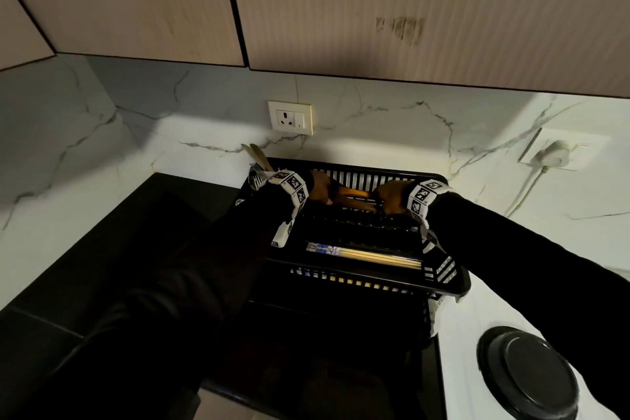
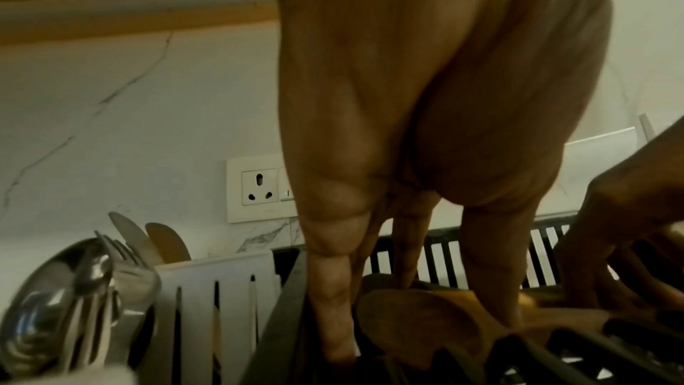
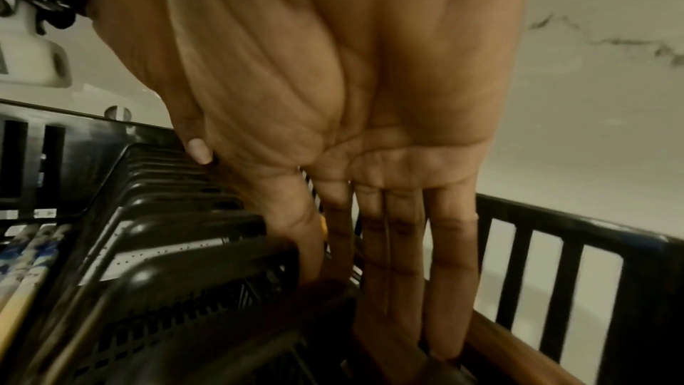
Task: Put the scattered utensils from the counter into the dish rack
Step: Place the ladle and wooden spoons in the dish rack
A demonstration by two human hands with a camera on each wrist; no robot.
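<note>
The black dish rack (image 1: pixel 375 170) stands on the counter against the wall. Wooden spoons (image 1: pixel 354 196) lie across its back section. My left hand (image 1: pixel 322 189) reaches down on their left end, straight fingers (image 2: pixel 492 274) touching a wooden spoon bowl (image 2: pixel 414 321). At their right end my right hand (image 1: pixel 390 196) points its straight fingers (image 3: pixel 392 274) down onto a wooden handle (image 3: pixel 518 356). Neither hand curls around anything. Chopsticks (image 1: pixel 368 254) lie in the rack's front section. A white cutlery holder (image 2: pixel 222 289) on the rack's left back corner holds forks (image 2: pixel 122 259), a spoon (image 2: pixel 44 303), a knife and a wooden spatula.
A wall socket (image 1: pixel 289 118) sits above the rack, and a plugged-in cable (image 1: pixel 559 152) hangs at the right. A round black disc (image 1: pixel 528 375) lies on the white counter at the near right. Dark counter (image 1: pixel 102 249) stretches to the left. Upper cabinets hang overhead.
</note>
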